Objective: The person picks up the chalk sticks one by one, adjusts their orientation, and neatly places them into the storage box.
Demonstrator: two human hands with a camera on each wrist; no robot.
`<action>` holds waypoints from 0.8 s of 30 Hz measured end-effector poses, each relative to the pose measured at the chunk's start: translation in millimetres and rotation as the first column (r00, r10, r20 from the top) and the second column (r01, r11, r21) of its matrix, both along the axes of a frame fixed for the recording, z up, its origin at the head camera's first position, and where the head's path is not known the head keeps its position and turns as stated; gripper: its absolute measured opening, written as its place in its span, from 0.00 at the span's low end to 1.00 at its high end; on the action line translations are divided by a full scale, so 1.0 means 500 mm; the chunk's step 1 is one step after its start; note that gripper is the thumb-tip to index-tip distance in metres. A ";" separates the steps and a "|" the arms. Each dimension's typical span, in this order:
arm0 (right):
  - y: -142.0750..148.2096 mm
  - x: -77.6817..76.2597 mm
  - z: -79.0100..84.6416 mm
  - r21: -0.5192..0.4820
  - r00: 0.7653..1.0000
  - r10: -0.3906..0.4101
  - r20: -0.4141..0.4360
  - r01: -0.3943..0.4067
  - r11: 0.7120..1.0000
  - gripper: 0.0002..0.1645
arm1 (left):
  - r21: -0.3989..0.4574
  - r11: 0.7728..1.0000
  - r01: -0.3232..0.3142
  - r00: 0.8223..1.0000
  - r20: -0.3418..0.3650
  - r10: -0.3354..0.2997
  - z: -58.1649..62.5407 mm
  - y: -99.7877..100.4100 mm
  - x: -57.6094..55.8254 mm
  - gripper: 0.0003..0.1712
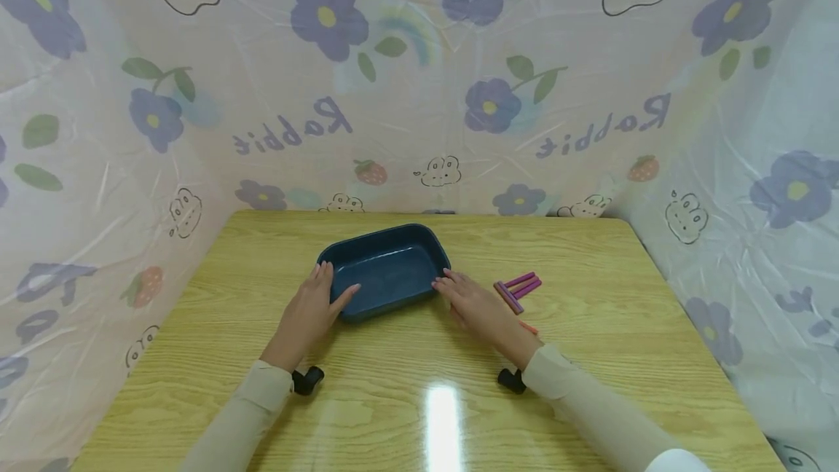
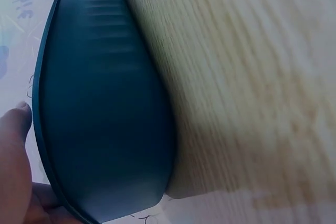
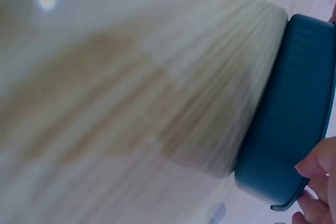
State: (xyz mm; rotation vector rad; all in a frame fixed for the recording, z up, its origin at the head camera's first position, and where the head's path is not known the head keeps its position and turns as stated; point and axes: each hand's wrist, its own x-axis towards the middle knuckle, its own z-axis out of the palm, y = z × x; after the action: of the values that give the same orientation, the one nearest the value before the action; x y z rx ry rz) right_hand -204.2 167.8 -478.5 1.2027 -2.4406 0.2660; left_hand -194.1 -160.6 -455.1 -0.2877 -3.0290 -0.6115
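Observation:
A dark blue rectangular basin sits on the wooden table, slightly turned, and its inside shows bare. At its left end my left hand grips the rim, the thumb reaching over the front edge. My right hand holds the right end, fingertips at the rim corner. The left wrist view shows the basin's outer wall with the thumb beside the rim. In the right wrist view, the thumb lies against the wall and the other fingers curl at the rim.
Several pink-purple sticks lie on the table right of the basin. An orange stick is partly hidden by the right forearm. Patterned cloth surrounds the table at the back and sides. A black device sits at the left wrist.

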 end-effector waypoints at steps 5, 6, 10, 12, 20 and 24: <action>-0.003 0.017 0.003 -0.002 1.000 0.010 -0.005 -0.010 1.000 0.29 | -0.006 1.000 0.009 1.000 0.010 -0.009 -0.002 0.004 -0.017 0.49; -0.002 0.020 0.002 -0.003 1.000 0.011 0.000 -0.011 1.000 0.29 | -0.010 1.000 0.010 1.000 0.009 -0.010 -0.002 0.005 -0.020 0.49; -0.001 0.034 0.000 0.017 0.999 -0.004 0.033 0.003 1.000 0.31 | -0.012 1.000 0.015 1.000 0.018 -0.015 -0.001 0.011 -0.031 0.50; -0.001 0.043 -0.001 0.017 0.999 -0.009 0.047 0.008 1.000 0.32 | -0.009 1.000 0.015 1.000 0.024 -0.015 -0.002 0.013 -0.037 0.50; -0.014 0.073 -0.003 0.025 0.998 -0.050 0.027 0.049 0.998 0.33 | -0.016 1.000 0.027 0.999 0.041 -0.026 -0.008 0.015 -0.066 0.54; -0.020 0.085 -0.006 0.002 0.996 -0.073 0.042 0.073 0.997 0.34 | -0.001 1.000 0.031 0.999 0.043 -0.031 -0.008 0.017 -0.076 0.59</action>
State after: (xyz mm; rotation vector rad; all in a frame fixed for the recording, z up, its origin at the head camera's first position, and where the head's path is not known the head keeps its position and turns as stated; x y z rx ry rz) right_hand -161.9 158.0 -481.7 1.1160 -2.5154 0.2717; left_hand -232.0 -152.0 -459.1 -0.3261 -3.0719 -0.6257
